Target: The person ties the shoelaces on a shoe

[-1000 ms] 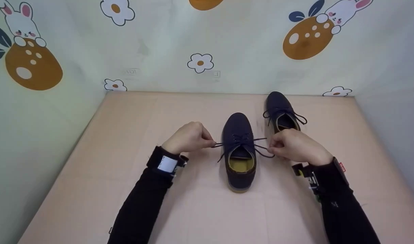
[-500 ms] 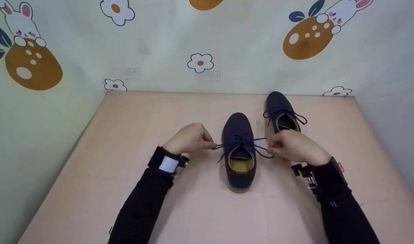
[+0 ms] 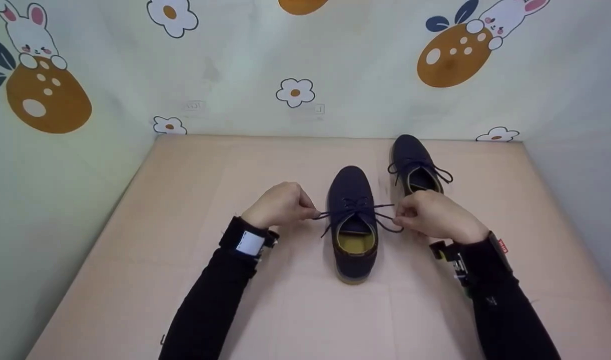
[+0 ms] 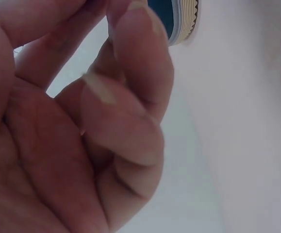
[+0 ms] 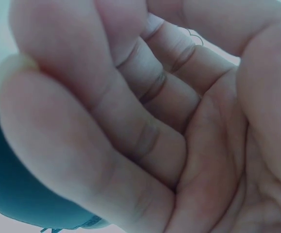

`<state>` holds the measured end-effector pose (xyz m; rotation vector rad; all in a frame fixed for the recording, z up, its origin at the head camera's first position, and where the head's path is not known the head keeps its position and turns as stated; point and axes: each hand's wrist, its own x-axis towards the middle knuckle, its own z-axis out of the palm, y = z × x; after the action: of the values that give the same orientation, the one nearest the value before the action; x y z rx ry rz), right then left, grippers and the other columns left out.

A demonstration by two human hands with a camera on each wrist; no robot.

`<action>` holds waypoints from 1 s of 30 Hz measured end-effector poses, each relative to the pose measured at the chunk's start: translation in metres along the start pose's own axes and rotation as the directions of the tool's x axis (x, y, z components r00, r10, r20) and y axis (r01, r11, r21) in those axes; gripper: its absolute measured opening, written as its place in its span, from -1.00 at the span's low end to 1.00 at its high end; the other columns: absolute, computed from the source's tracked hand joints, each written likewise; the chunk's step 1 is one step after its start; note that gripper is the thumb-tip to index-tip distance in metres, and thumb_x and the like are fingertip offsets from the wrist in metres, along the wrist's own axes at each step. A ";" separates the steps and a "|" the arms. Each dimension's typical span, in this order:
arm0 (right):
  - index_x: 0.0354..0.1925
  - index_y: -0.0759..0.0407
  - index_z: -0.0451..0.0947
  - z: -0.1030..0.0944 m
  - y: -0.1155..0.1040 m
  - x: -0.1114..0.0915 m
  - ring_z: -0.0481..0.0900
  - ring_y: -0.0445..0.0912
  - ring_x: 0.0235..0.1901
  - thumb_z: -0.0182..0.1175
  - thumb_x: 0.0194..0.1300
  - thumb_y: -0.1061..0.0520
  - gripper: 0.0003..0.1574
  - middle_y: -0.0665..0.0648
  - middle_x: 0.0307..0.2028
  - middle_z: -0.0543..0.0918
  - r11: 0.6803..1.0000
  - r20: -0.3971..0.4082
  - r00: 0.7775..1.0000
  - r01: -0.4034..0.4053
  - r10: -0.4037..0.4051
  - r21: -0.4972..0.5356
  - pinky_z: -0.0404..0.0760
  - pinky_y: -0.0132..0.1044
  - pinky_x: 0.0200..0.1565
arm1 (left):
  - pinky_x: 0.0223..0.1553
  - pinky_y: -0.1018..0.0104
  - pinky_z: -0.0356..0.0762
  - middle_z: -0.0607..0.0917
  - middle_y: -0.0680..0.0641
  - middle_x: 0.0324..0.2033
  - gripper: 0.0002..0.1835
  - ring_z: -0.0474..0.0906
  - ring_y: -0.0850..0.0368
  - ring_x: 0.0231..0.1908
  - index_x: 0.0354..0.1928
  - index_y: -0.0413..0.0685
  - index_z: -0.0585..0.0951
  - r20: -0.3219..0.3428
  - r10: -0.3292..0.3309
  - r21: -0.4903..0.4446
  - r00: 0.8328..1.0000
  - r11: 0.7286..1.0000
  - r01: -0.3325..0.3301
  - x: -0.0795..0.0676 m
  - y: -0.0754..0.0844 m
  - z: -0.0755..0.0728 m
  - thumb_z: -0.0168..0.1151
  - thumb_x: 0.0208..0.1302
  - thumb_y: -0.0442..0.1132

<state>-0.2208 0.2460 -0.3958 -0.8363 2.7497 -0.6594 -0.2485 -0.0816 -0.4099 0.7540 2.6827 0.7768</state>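
Observation:
A dark navy lace-up shoe [image 3: 351, 190] with a yellow insole lies in the middle of the head view, toe pointing away. On its left side my left hand [image 3: 281, 205] pinches a loop of the shoelace between thumb and fingertips. Across from it, my right hand [image 3: 438, 215] pinches the lace on the right side, a slack lace piece curving beneath. Loose lace ends stick out on both sides. In the left wrist view, part of the shoe's sole edge [image 4: 185, 22] shows past the fingers. The right wrist view shows curled fingers, the lace itself hidden.
A matching shoe [image 3: 409, 147] with a tied bow stands farther back, near the wall, its heel hidden behind my right hand. Both sit on a pale pink surface [image 3: 210, 170]. A patterned wall [image 3: 245, 65] closes off the back and sides.
Almost nothing differs; the left hand has shifted very slightly toward the shoe, and the right hand has moved slightly left. Both keep hold of the lace and the shoe stays put.

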 end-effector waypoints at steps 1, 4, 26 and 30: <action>-0.47 0.09 0.64 0.000 -0.001 0.000 0.48 -0.24 -0.65 0.28 0.32 0.16 -0.81 -0.03 -0.61 0.60 1.000 -0.002 1.000 0.001 -0.001 0.001 0.49 -0.27 -0.45 | -0.40 0.33 0.41 0.77 0.17 -0.39 -0.90 0.54 0.27 -0.47 -0.39 0.11 0.83 -0.002 0.002 0.001 1.000 1.000 -0.002 0.000 0.000 0.000 0.42 0.21 -0.10; -0.46 0.09 0.64 -0.001 -0.002 -0.001 0.48 -0.24 -0.65 0.28 0.33 0.17 -0.82 -0.06 -0.63 0.59 1.000 -0.012 1.000 0.003 -0.003 -0.003 0.49 -0.27 -0.44 | -0.40 0.33 0.41 0.76 0.18 -0.40 -0.90 0.52 0.26 -0.47 -0.39 0.11 0.83 -0.007 0.003 0.001 1.000 1.000 -0.003 -0.001 0.002 -0.001 0.42 0.21 -0.11; -0.66 0.02 0.58 0.005 -0.031 -0.012 0.43 -0.22 -0.74 0.20 0.42 -0.01 -0.53 -0.16 -0.79 0.49 0.997 -0.177 0.981 -0.082 0.078 -0.015 0.43 -0.26 -0.52 | -0.53 0.31 0.47 0.72 -0.02 -0.59 -0.59 0.60 0.13 -0.66 -0.56 0.01 0.75 -0.051 -0.054 -0.150 0.997 0.988 0.046 -0.027 0.034 0.004 0.23 0.38 0.05; -0.63 0.03 0.64 0.020 -0.034 -0.017 0.45 -0.25 -0.73 0.13 0.45 -0.18 -0.43 -0.14 -0.77 0.54 0.997 -0.140 0.987 -0.079 0.078 -0.003 0.46 -0.25 -0.51 | -0.62 0.35 0.35 0.67 0.01 -0.69 -0.47 0.51 0.24 -0.73 -0.59 -0.09 0.74 0.033 -0.040 -0.134 0.999 0.990 0.044 -0.034 0.042 0.026 0.19 0.38 0.14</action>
<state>-0.1842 0.2230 -0.3962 -0.7046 2.8948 -0.7180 -0.1935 -0.0584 -0.4049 0.6688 2.5797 0.9179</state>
